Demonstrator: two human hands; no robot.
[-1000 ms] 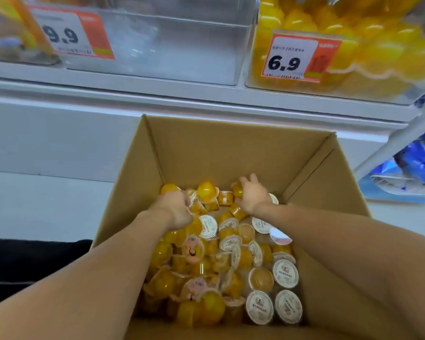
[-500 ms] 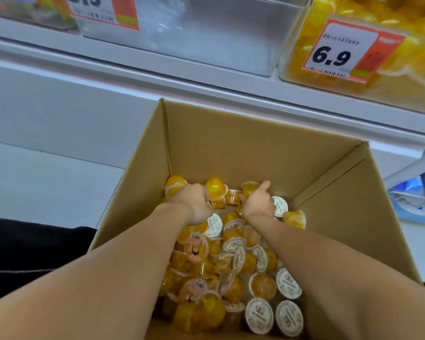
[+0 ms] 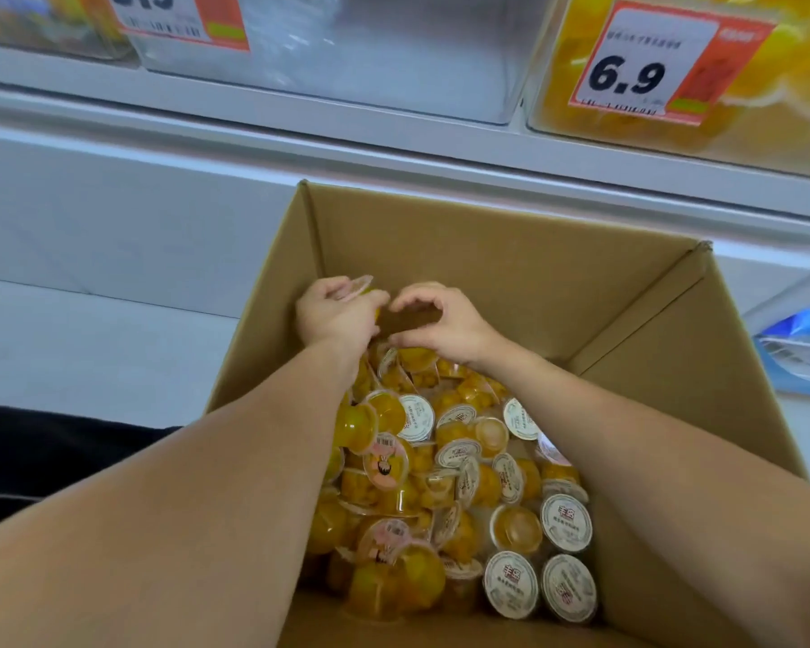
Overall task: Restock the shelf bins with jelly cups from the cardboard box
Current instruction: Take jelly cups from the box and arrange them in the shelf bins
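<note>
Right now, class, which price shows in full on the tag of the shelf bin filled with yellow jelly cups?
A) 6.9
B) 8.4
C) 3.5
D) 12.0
A: the price tag on the front of the yellow-filled shelf bin, upper right above the cardboard box, reads 6.9.

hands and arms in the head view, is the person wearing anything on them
Nothing shows on them: the left hand and right hand are bare, with no gloves, rings or watch, and both forearms are bare with no sleeves in view.
</note>
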